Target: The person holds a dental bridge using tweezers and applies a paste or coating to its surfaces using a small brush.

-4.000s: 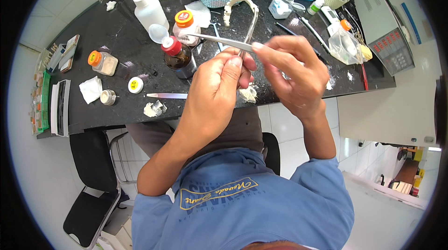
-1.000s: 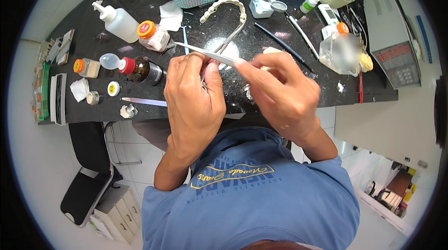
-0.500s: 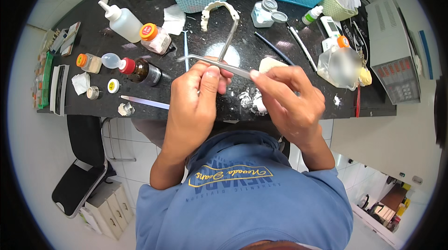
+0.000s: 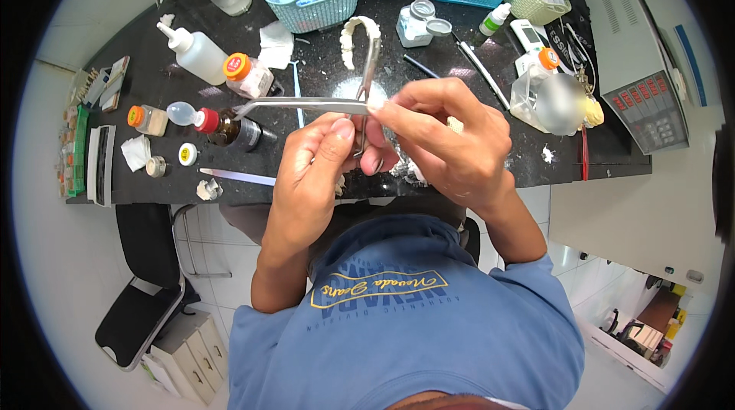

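Observation:
A white horseshoe-shaped dental arch (image 4: 347,49) with teeth is gripped by the far end of a metal clamp (image 4: 370,69), above the black table. My left hand (image 4: 306,176) is closed around the clamp's near end, thumb on top; a bent metal end shows by the fingertips. With thumb and forefinger pinched, my right hand (image 4: 455,138) holds metal tweezers (image 4: 298,104) with a bent tip. The tweezers lie across the clamp, pointing left over the brown dropper bottle (image 4: 230,128). Some of the right hand's other fingers are hidden.
White powder (image 4: 409,173) is scattered on the table (image 4: 490,134) beside my right hand. A squeeze bottle (image 4: 200,58), an orange-lidded jar (image 4: 246,77) and a white-bladed tool (image 4: 237,176) lie to the left. Baskets (image 4: 310,16) line the back. An opened glass jar (image 4: 416,26) stands mid-back.
The tweezers' tip has swung further left, and their shaft lies more level. The clamp has turned more upright, and the dental arch has turned with it. My right hand has shifted slightly left.

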`<state>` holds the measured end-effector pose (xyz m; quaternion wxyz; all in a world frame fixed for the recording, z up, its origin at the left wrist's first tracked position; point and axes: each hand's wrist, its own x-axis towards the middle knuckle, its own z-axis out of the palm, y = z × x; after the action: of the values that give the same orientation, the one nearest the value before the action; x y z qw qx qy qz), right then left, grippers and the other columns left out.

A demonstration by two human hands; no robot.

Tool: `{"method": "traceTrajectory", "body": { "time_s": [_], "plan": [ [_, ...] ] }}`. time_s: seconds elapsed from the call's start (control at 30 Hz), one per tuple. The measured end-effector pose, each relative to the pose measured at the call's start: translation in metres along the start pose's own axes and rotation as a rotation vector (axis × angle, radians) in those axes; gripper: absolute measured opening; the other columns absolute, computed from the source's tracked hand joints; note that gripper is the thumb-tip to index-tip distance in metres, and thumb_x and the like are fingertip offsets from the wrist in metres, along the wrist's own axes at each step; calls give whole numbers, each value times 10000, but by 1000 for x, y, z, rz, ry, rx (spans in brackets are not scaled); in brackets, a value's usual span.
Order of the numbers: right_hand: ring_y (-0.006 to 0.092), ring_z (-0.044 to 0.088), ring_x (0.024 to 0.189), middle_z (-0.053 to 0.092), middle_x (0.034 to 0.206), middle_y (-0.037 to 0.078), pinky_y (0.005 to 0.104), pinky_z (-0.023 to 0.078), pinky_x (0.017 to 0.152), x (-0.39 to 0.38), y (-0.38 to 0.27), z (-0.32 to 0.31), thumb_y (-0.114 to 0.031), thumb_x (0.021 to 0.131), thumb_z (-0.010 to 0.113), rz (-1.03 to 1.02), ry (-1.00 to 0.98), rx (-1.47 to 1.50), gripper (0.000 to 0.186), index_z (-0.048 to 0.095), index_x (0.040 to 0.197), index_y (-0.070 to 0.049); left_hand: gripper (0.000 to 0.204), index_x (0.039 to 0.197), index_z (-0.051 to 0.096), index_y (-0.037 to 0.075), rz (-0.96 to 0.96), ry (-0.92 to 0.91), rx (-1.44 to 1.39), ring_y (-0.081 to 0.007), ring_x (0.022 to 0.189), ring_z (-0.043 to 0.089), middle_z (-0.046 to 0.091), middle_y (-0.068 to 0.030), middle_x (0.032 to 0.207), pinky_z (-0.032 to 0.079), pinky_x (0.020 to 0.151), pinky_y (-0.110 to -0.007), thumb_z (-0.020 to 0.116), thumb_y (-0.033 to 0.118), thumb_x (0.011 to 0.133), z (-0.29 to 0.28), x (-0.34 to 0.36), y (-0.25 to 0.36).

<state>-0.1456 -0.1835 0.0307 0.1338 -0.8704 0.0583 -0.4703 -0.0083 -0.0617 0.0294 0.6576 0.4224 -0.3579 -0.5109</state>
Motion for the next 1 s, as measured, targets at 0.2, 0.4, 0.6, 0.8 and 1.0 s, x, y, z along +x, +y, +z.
{"method": "traceTrajectory", "body": {
  "time_s": [0.2,0.4,0.6,0.8,1.0],
  "plan": [
    [103,594,567,622,815,21,218,475,443,-10,8,-13,2,668,692,54,-12,-75,327,723,973,-114,332,984,552,-41,0,-49,-12,-149,809,572,549,-71,781,484,783,-292,383,241,1025,-4,1,-1],
    [104,591,567,625,804,16,219,462,440,-9,14,-9,-2,664,722,-37,21,4,337,722,979,-121,352,915,545,-15,4,-84,-186,-261,796,629,502,-54,650,507,735,-363,400,293,1004,-12,0,-4],
    [106,596,583,627,807,16,218,453,426,7,6,-8,28,651,679,-64,31,100,370,721,987,-121,406,906,551,-19,-47,-289,-468,-301,846,641,502,-69,650,505,756,-399,370,327,1018,-11,2,-5],
    [95,592,578,628,814,16,204,457,438,-6,14,-19,46,631,669,-33,47,22,409,729,991,-139,415,924,541,-1,-23,-400,-612,-333,780,613,479,-56,609,514,715,-416,367,365,1011,-16,4,-10],
    [91,586,573,626,819,15,200,456,435,10,9,-12,57,640,673,-96,28,101,398,733,980,-142,360,870,533,36,-49,-397,-658,-310,776,605,481,-35,605,540,656,-455,345,307,1014,-13,4,-10]
  ]
}}
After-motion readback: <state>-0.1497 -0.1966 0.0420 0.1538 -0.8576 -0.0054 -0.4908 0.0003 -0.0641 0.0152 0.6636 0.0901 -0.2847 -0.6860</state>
